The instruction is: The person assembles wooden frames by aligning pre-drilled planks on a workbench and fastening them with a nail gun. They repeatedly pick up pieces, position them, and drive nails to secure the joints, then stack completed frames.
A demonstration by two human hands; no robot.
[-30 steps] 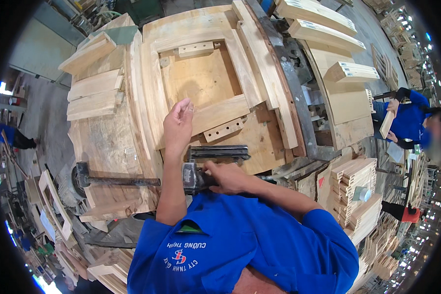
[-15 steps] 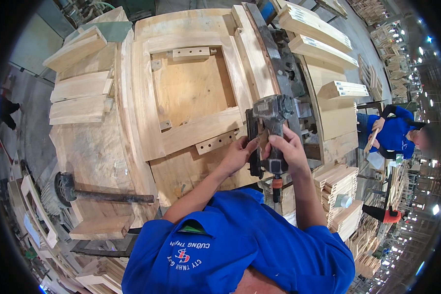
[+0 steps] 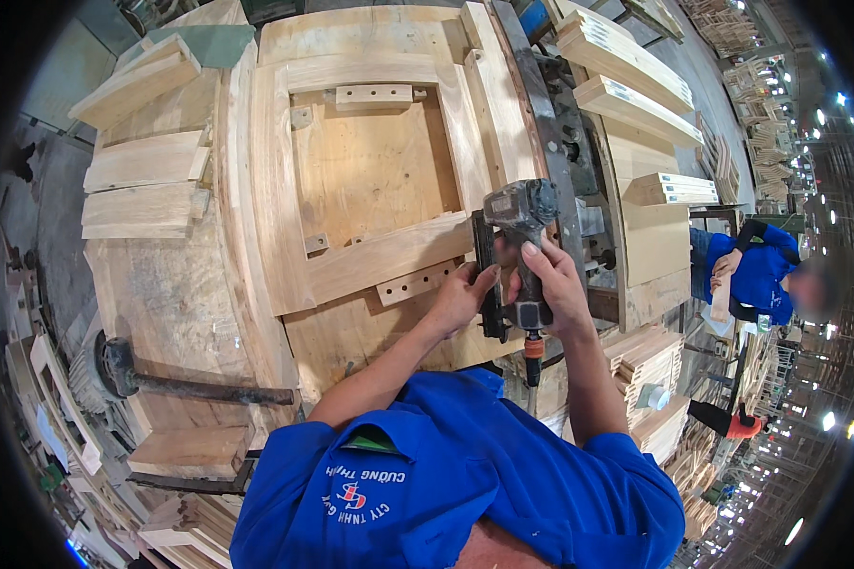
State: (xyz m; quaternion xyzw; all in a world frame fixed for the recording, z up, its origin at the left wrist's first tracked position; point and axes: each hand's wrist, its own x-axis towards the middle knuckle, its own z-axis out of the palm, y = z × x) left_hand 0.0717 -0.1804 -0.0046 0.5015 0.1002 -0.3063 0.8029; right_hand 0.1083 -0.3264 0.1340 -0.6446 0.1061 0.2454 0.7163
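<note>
A dark pneumatic nail gun [image 3: 522,211] is held over the near right corner of a pale wooden frame [image 3: 380,260]. My right hand [image 3: 554,284] wraps round its handle, with the orange-collared air fitting below. My left hand [image 3: 465,298] pinches the lower part of the gun's long magazine [image 3: 489,284]. The frame lies flat on a plywood bench top [image 3: 370,171]. One drilled wooden block [image 3: 376,96] sits against the inside of the far rail, and another drilled block [image 3: 416,283] lies along the near rail's outer side. The gun's nose is hard to make out.
A mallet [image 3: 199,387] lies at the left among loose boards [image 3: 142,185]. Cut wooden parts [image 3: 636,104] rest on a side table at the right, with stacked pieces [image 3: 650,356] nearer me. Beyond stands a co-worker in blue [image 3: 754,270] holding a piece of wood.
The view has shifted slightly. Both hands stay on the nail gun, which has turned a little. The co-worker's piece of wood has moved lower.
</note>
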